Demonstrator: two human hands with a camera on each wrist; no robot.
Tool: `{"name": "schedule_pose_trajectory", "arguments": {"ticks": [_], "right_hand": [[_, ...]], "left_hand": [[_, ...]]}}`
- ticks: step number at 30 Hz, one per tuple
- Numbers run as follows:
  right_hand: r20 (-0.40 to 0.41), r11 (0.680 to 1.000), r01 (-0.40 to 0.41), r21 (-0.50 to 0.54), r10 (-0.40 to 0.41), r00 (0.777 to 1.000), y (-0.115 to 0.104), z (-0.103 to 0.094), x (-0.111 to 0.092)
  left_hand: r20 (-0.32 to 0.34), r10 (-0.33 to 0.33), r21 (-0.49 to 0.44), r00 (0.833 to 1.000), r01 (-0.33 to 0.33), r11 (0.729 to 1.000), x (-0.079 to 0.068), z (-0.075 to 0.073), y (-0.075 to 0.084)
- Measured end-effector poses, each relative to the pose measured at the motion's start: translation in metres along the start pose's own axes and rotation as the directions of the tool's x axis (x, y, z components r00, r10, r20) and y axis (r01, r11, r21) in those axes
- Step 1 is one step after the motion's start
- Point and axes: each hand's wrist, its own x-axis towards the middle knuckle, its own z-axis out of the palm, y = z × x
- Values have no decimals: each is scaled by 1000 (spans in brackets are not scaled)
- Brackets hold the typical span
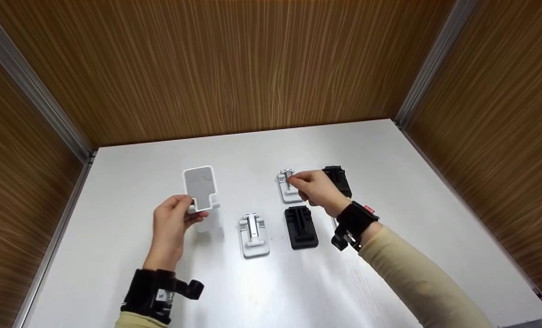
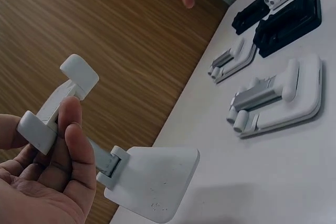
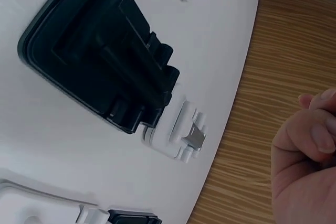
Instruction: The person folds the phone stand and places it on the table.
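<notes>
In the head view my left hand (image 1: 170,223) grips a white phone stand (image 1: 200,184) by the lower edge of its holder plate, above the left part of the table. The left wrist view shows this stand unfolded, with its base plate (image 2: 157,179) hanging from the arm and my thumb and fingers around the holder end. My right hand (image 1: 318,189) hovers in the air with loosely curled fingers. Nothing shows between its fingers in the right wrist view. From the head view, it partly covers a folded white stand (image 1: 290,197) and a folded black stand (image 1: 340,180) behind it.
A folded white stand (image 1: 255,237) lies at the middle of the white table (image 1: 129,182), with a folded black stand (image 1: 301,230) to its right. Another white stand is mostly hidden under my right wrist. Wood-grain panels (image 1: 252,68) enclose the table's back and sides.
</notes>
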Motion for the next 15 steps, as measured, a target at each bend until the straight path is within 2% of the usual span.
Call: {"name": "schedule_pose_trajectory", "arguments": {"ticks": [7, 12, 15], "right_hand": [[63, 999, 38, 15, -39, 997, -10, 13, -7], [115, 997, 63, 55, -69, 991, -14, 22, -12], [148, 995, 84, 46, -90, 985, -16, 26, -14]], "left_hand": [[65, 3, 41, 998, -6, 999, -7, 35, -11], [123, 0, 58, 992, -7, 998, -12, 54, -19], [155, 6, 66, 988, -16, 998, -15, 64, -22]]}}
